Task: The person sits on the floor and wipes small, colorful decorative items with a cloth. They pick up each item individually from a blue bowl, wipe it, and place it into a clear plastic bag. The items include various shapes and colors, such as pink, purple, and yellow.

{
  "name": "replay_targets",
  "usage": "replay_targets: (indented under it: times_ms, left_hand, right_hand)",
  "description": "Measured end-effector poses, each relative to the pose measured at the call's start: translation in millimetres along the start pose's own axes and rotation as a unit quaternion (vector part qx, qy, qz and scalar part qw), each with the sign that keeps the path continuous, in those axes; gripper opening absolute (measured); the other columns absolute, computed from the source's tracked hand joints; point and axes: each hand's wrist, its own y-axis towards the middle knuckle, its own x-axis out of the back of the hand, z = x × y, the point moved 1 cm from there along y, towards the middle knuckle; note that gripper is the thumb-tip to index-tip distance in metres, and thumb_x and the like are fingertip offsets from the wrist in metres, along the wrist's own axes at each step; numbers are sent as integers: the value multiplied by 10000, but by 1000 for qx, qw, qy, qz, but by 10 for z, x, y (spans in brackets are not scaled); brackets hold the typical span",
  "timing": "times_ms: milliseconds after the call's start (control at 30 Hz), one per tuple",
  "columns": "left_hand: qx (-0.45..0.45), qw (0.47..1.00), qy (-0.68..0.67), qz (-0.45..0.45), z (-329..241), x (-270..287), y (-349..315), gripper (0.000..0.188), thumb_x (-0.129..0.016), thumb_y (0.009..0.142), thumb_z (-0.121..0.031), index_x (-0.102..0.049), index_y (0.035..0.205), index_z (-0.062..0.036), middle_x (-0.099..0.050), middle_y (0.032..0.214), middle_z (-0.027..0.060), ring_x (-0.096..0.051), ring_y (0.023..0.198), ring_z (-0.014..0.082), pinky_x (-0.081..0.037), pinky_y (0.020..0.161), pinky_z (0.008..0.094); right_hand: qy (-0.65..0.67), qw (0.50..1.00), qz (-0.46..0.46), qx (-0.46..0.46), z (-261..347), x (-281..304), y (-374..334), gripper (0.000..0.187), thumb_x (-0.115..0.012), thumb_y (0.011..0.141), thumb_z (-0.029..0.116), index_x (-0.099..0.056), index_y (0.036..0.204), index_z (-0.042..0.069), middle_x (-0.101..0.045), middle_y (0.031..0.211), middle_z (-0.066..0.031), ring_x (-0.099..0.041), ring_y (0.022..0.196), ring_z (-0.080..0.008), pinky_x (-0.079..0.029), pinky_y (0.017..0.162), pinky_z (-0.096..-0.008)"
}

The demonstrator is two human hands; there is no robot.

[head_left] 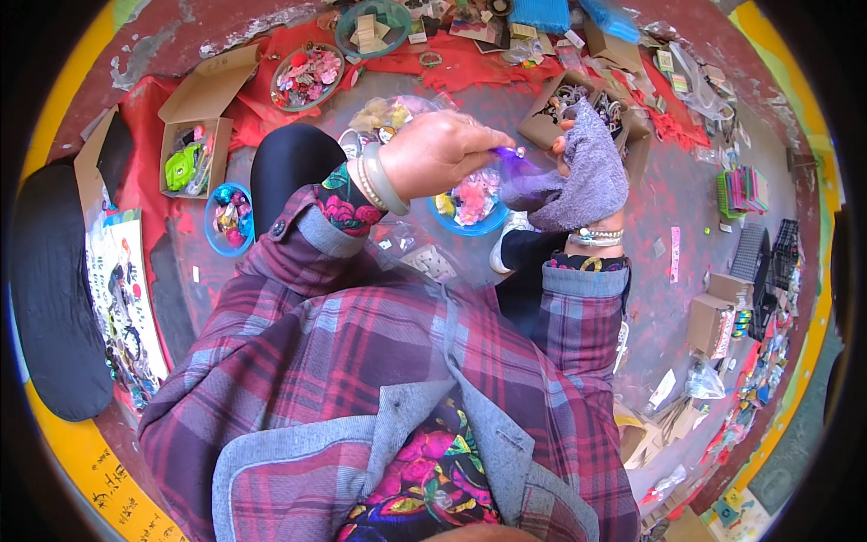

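In front of me my left hand [435, 155] is closed, pinching the end of a sheer purple fabric piece [522, 173] with small shiny beads near the fingertips. Its kind is not clear. The other end runs into a fuzzy grey cloth [594, 172]. That cloth drapes over my right hand [564, 144], whose bent fingertips show along its left edge; the palm is hidden. Below the purple piece is a blue basin [473, 228] holding pink, yellow and white fabric hair ornaments.
A cardboard box [172, 155] and a small blue basin [217, 242] are at left. Two round bowls, one a pink-filled bowl [316, 101], lie at the far side on red cloth [452, 68]. Behind my right hand is an open carton [535, 125]. Green and pink baskets [742, 191] stand right.
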Motion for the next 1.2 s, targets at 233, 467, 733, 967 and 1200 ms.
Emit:
replay_targets:
  times_ms: [233,467,733,967,1200]
  left_hand:
    - [-186,942,214,-182,-52,82,16,222,-652,625,-54,-635,843,-89,-624,845,31,-588,827,183,-443,776,354]
    - [-179,907,309,-221,-139,124,-27,229,-676,592,-68,-645,815,-103,-607,806,-2,-560,858,160,-398,848,364]
    - [-152,898,346,-228,-121,82,-25,228,-645,583,-72,-652,807,-110,-557,713,-19,-540,767,139,-380,860,364]
    - [-155,902,317,-249,-166,70,-37,241,-639,595,-55,-648,833,-96,-563,717,-9,-542,767,149,-382,852,372]
    - [-164,904,299,-257,-161,43,-28,258,-645,604,-47,-645,859,-87,-580,723,0,-547,755,155,-400,835,374]
  right_hand:
    - [-211,975,49,56,38,-101,-56,234,-510,819,128,-520,1029,23,-576,788,-23,-491,574,-75,-382,493,-198]
    - [-651,697,125,274,142,-368,-215,487,-667,522,86,-520,983,34,-558,782,-57,-537,685,-233,-432,620,-323]
    - [-703,597,122,367,6,-642,-237,354,-661,542,165,-560,857,41,-551,770,-120,-545,726,-313,-439,658,-383]
    - [-695,633,102,326,-21,-584,-241,691,-723,417,166,-486,1049,18,-533,776,-109,-545,727,-301,-450,667,-369]
    - [-661,684,118,286,-39,-549,-226,689,-711,445,161,-473,1074,14,-512,753,-100,-531,674,-274,-452,622,-332]
